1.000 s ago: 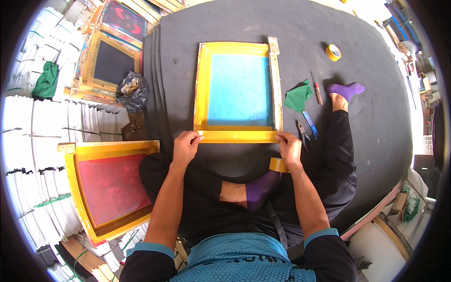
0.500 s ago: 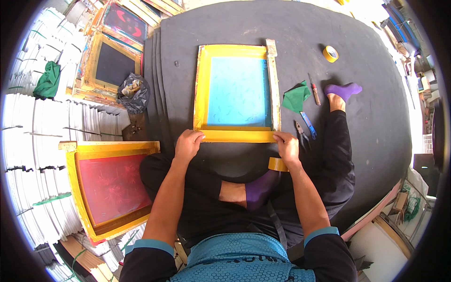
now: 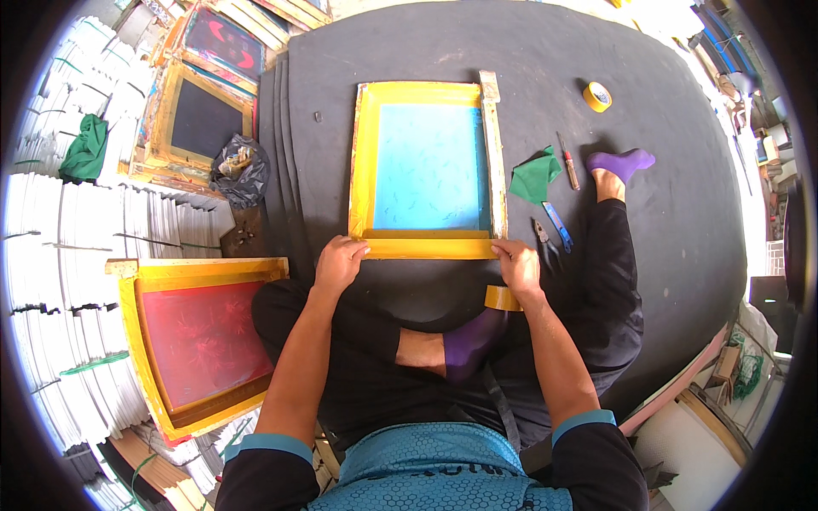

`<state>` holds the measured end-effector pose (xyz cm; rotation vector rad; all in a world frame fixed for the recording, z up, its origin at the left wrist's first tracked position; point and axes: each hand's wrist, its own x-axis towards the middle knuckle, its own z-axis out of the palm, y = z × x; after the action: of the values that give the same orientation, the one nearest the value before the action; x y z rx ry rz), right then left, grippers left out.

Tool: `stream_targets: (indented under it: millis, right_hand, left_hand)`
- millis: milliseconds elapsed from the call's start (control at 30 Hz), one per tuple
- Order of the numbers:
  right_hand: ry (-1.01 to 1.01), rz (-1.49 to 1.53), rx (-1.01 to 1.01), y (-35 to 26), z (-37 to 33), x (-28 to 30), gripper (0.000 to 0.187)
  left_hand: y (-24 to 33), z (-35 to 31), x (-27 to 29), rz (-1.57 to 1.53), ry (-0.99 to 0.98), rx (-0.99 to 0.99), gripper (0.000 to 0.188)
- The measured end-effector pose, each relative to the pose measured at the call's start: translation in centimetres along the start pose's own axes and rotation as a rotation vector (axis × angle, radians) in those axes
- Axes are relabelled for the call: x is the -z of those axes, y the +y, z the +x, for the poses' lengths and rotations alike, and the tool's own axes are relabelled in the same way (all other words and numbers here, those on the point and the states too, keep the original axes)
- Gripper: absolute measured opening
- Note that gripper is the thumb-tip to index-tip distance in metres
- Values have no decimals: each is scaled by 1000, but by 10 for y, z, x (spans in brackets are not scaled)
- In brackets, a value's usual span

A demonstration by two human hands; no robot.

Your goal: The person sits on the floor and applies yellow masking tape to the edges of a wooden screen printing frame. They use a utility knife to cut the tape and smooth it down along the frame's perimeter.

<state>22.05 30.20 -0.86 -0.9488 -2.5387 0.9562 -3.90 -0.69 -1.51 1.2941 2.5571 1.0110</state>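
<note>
A yellow-taped printing frame (image 3: pixel 368 162) with a blue mesh lies flat on the black mat (image 3: pixel 665 230) in front of me. My left hand (image 3: pixel 339 263) presses on its near left corner. My right hand (image 3: pixel 517 266) presses on its near right corner, fingers flat on the yellow tape strip along the near edge. A roll of yellow tape (image 3: pixel 502 298) hangs around my right wrist. I sit cross-legged, a purple sock (image 3: pixel 467 346) below the frame.
A second yellow frame with red mesh (image 3: pixel 196 341) lies at my left. More frames (image 3: pixel 203 119) and a black bag (image 3: pixel 240 170) sit at the far left. A green cloth (image 3: pixel 534 177), pliers (image 3: pixel 544 241), a blue cutter (image 3: pixel 558 225) and another tape roll (image 3: pixel 597 96) lie to the right.
Both hands stay on the frame's near edge; the view has shifted slightly, and the hands have barely moved.
</note>
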Motion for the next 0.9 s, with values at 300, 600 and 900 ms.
stream_targets:
  millis: [300, 600, 900]
  right_hand:
    - [-18, -47, -13, -2, 2, 0, 18]
    - [-69, -83, -56, -1, 0, 1, 19]
    - [-59, -112, -29, -3, 4, 5, 20]
  left_hand:
    - [-2, 1, -1, -6, -10, -15, 14]
    - [-7, 3, 1, 4, -96, -11, 15]
    - [-8, 2, -1, 2, -70, -23, 16]
